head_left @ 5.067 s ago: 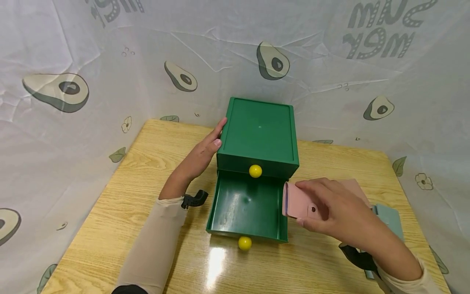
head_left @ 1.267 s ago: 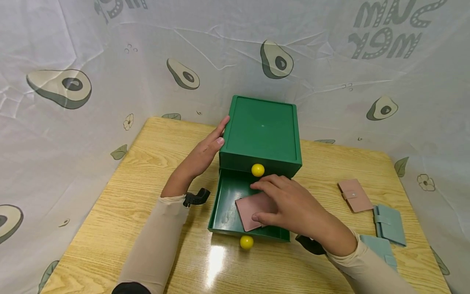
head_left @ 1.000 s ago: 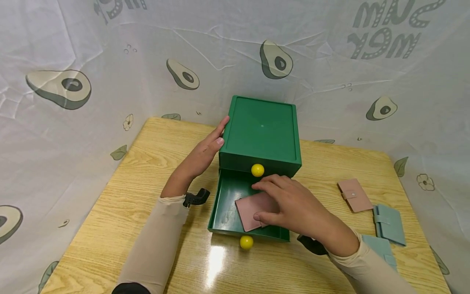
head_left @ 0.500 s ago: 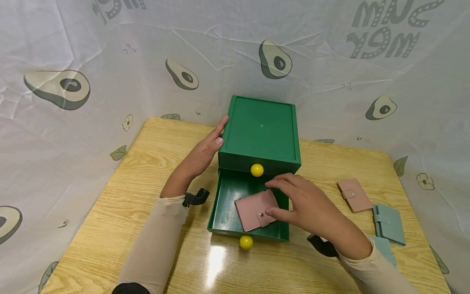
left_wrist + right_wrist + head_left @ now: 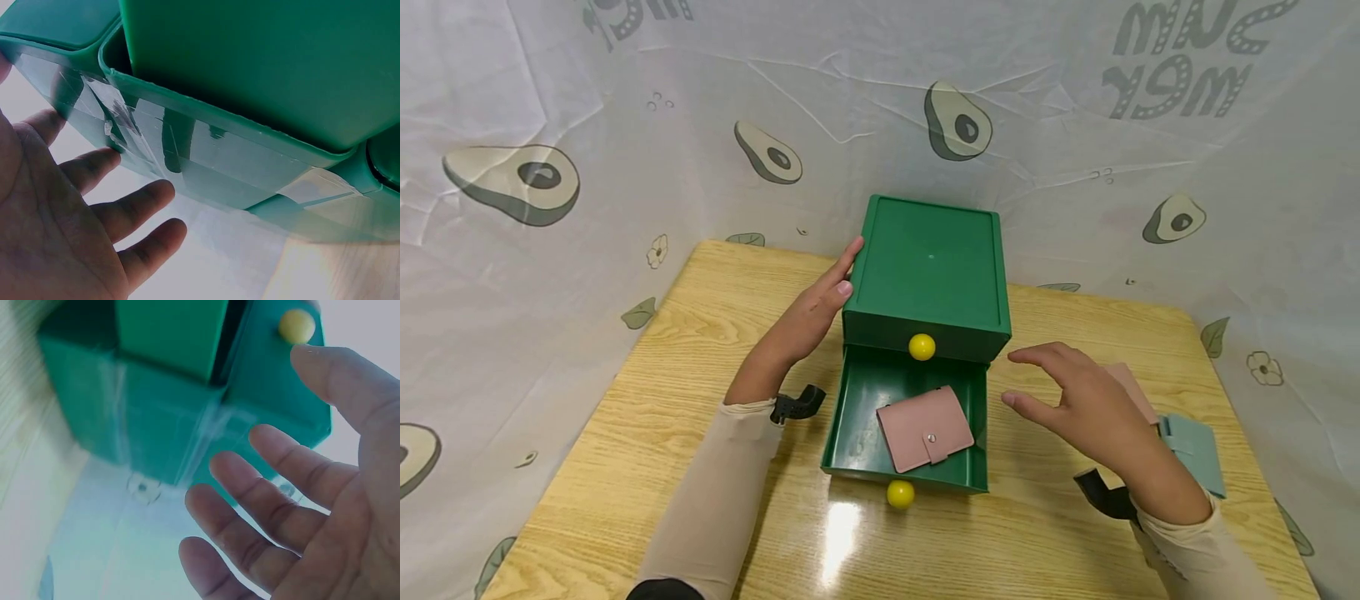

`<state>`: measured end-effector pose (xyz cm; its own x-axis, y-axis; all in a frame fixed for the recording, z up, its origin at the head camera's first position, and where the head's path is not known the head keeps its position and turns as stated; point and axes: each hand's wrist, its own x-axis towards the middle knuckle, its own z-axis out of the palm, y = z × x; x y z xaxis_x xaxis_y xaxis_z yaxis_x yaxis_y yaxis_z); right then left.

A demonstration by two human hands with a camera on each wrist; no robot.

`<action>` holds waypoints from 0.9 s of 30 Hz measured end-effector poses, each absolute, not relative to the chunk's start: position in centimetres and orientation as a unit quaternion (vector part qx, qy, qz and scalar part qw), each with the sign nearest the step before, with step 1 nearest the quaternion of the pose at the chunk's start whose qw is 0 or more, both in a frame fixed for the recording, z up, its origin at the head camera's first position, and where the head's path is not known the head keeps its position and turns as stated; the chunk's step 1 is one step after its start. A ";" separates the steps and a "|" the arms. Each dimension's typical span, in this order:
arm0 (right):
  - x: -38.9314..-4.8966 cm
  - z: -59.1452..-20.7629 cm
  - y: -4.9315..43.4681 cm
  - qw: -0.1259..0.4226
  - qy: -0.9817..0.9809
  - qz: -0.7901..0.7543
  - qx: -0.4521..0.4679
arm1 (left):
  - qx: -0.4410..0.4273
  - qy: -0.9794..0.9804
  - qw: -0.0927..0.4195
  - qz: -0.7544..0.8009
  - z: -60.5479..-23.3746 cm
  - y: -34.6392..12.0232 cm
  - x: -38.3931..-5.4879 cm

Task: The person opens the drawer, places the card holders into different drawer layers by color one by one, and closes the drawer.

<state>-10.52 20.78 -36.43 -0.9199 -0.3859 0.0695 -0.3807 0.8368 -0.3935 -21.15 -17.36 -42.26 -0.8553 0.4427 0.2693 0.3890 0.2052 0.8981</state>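
Observation:
A green drawer box [image 5: 931, 262] with yellow knobs stands mid-table, one lower drawer [image 5: 859, 425] pulled out toward me. In that drawer lies a pink snap-strap card holder [image 5: 917, 425], tilted a little, its snap facing up. My left hand [image 5: 805, 325] rests along the box's left side, fingers extended; the left wrist view shows its fingertips at the taped side wall [image 5: 212, 150]. My right hand [image 5: 1093, 408] hovers right of the drawer with nothing in it, thumb and fingers spread. In the right wrist view its fingers [image 5: 269, 506] are apart from the box.
To the right, partly behind my right hand, lie another pink card holder [image 5: 1133, 392] and a light blue one [image 5: 1197, 454]. The wooden table [image 5: 700, 333] backs onto a pale avocado-print sheet [image 5: 850, 92].
My right hand carried the pink card holder into the drawer, let go of it and has drawn back to the right, uncovering it. My left hand stays at the box's side.

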 end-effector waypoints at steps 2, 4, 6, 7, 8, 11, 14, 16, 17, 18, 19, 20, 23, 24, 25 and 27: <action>-10.8 -36.6 21.6 0.008 0.963 -0.197 -0.185 | 0.268 0.775 0.022 0.572 -42.2 -17.4 -21.1; -11.2 -36.8 22.5 0.014 0.967 -0.190 -0.168 | 0.268 0.774 0.022 0.573 -42.3 -17.4 -21.1; -11.6 -37.2 23.3 0.018 0.970 -0.187 -0.155 | 0.269 0.774 0.022 0.572 -42.3 -17.4 -21.1; -11.9 -37.4 23.8 0.022 0.970 -0.190 -0.149 | 0.269 0.774 0.022 0.573 -42.3 -17.4 -21.1; -12.1 -37.6 24.3 0.026 0.970 -0.192 -0.144 | 0.269 0.774 0.022 0.573 -42.3 -17.4 -21.1; -13.0 -38.4 25.8 0.034 0.974 -0.188 -0.126 | 0.269 0.774 0.022 0.573 -42.2 -17.4 -21.0; -13.8 -39.2 27.3 0.041 0.977 -0.183 -0.105 | 0.269 0.774 0.022 0.572 -42.2 -17.4 -21.0; -14.3 -39.8 28.2 0.046 0.979 -0.179 -0.090 | 0.269 0.774 0.022 0.573 -42.2 -17.4 -21.0; -14.5 -40.1 28.6 0.049 0.979 -0.178 -0.082 | 0.268 0.774 0.022 0.574 -42.2 -17.4 -21.0; -14.7 -40.4 29.1 0.050 0.980 -0.177 -0.074 | 0.268 0.774 0.022 0.573 -42.2 -17.4 -21.0; -14.9 -40.7 29.6 0.054 0.981 -0.175 -0.064 | 0.268 0.774 0.022 0.574 -42.2 -17.4 -21.0; -15.0 -40.9 30.0 0.058 0.981 -0.174 -0.056 | 0.268 0.774 0.021 0.573 -42.2 -17.4 -21.0; -15.3 -41.7 31.2 0.068 0.982 -0.172 -0.034 | 0.268 0.775 0.021 0.571 -42.2 -17.4 -21.0; -15.4 -42.0 31.6 0.072 0.982 -0.171 -0.027 | 0.269 0.776 0.020 0.570 -42.2 -17.4 -21.0; -15.5 -42.2 32.0 0.076 0.982 -0.170 -0.022 | 0.270 0.776 0.019 0.570 -42.2 -17.4 -21.0; -15.7 -42.5 32.6 0.080 0.983 -0.164 -0.015 | 0.272 0.775 0.018 0.570 -42.3 -17.4 -21.1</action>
